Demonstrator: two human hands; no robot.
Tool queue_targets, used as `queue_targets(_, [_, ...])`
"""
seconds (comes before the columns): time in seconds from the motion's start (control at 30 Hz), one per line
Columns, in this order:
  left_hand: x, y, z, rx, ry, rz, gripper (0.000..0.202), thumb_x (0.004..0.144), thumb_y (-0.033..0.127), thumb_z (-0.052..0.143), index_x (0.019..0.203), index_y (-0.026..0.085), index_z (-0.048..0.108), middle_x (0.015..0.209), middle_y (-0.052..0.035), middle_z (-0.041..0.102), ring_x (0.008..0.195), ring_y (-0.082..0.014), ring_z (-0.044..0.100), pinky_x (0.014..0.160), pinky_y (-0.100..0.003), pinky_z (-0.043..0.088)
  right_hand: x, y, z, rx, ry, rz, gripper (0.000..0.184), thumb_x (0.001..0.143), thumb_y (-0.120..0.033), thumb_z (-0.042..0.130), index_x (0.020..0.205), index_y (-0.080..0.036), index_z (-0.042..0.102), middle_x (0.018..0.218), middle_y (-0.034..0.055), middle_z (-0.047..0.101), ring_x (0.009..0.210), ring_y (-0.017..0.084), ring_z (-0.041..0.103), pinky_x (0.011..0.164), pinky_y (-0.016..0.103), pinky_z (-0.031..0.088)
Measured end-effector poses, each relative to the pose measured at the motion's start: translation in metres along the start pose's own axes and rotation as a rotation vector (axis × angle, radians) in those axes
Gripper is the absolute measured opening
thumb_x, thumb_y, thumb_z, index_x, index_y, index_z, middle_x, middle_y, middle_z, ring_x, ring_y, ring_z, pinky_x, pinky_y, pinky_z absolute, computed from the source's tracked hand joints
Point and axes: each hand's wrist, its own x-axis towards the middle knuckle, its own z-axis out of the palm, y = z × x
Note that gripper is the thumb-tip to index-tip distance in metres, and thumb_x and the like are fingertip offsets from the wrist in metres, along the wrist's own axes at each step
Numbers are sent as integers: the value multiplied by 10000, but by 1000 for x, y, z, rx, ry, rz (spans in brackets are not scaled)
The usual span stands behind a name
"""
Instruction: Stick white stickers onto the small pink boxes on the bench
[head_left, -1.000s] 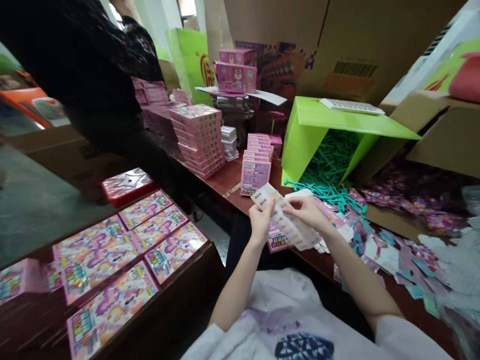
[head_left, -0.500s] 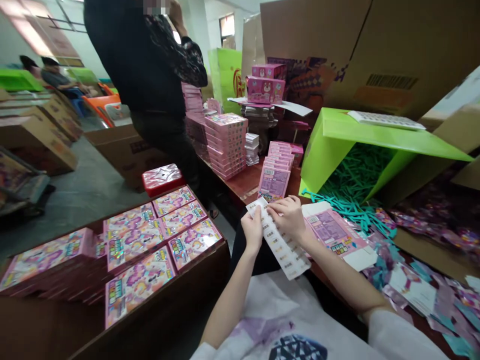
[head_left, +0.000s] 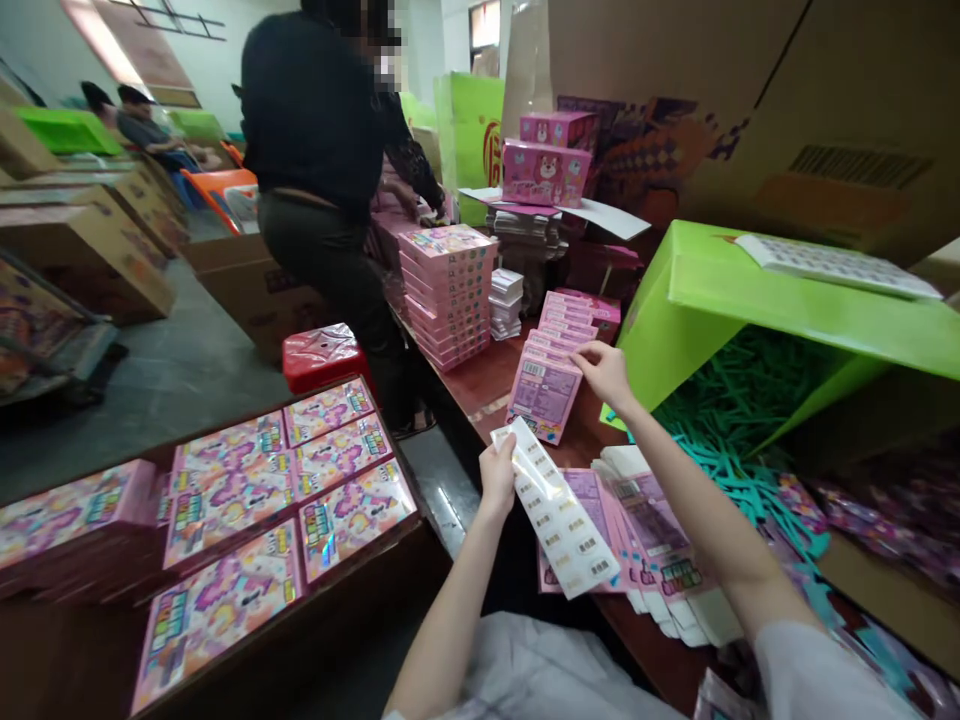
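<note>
- Left hand has a white sticker sheet pinched by its top left corner, thumb on the face of it. The sheet hangs down at a slant toward the lower right, rows of small printed labels facing up.
- Right hand is out at the top right corner of the front box in a row of pink boxes. Fingertips bunched in close there, but honestly can't tell if anything's pinched between them.
- That row is on the reddish-brown counter, boxes lined up one behind another, with a barcode and printed panel showing on the front one.
- Sticker sheet is above the near edge of the counter, partly covering some flat pink cartons fanned out over each other under the right forearm.
- To the right there's a bright green bin on its side, packed with teal pieces that spill out the front. A printed white sheet lies on top of it.
- Further back on the counter: a tall stack of pink boxes, with a small white stack just beside it.
- Off to the left, a big open carton full of glossy patterned boxes, and a red stool right behind it.
- Co-worker in a dark top is standing past the stool, one arm reaching toward the stacks.
</note>
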Motion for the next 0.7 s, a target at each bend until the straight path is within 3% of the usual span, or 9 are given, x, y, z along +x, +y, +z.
queue_targets(0.13, [7, 0, 5, 13, 3, -51, 322, 565, 355, 769, 703, 86, 659, 573, -26, 638, 503, -136, 588, 531, -243, 459, 33, 37, 24, -48, -174, 64, 153, 747, -270, 636, 674, -155, 706, 693, 44, 706, 654, 169, 623, 653, 275, 459])
queue_targets(0.33, [25, 8, 0, -30, 10, -79, 350, 571, 359, 767, 759, 84, 661, 637, -42, 672, 542, -146, 614, 558, -250, 470, 30, 53, 36, -50, -261, 73, 158, 762, -215, 595, 666, -161, 708, 670, 25, 702, 644, 157, 627, 640, 257, 449])
queue_targets(0.53, [37, 4, -6, -64, 48, -89, 376, 586, 374, 765, 800, 83, 659, 672, -49, 682, 585, -160, 637, 608, -273, 494, 19, 62, 41, -130, -179, -3, 148, 758, -268, 619, 737, -168, 727, 745, 46, 715, 672, 173, 636, 669, 281, 481])
queue_targets(0.7, [40, 2, -4, -93, 55, -64, 398, 597, 380, 776, 845, 86, 673, 751, -73, 708, 645, -179, 663, 649, -290, 509, 3, 68, 48, -167, -123, -84, 206, 808, -311, 606, 906, -176, 726, 920, 76, 717, 854, 208, 648, 835, 328, 491])
